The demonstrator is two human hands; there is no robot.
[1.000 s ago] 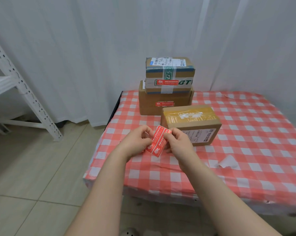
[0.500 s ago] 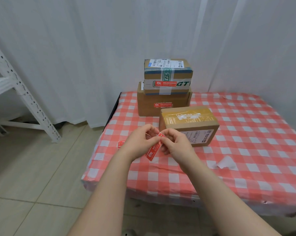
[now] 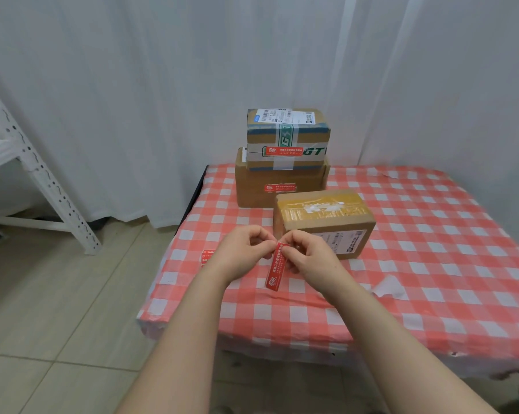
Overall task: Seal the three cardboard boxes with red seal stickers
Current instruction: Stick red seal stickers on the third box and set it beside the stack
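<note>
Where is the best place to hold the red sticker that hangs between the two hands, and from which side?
Hold the red seal sticker at its top end, from above, where the left hand and right hand pinch it. It is a narrow strip hanging down over the table, so gripping the short top edge probably keeps the length free to press onto the nearest cardboard box.

A makeshift home packing corner: white curtains [image 3: 133, 85] as backdrop, beige floor tiles [image 3: 43, 294], a white slotted-angle metal rack [image 3: 37, 174], a surface under red-checked plastic cloth [image 3: 431, 249], taped parcels [image 3: 288, 135] stacked.
</note>
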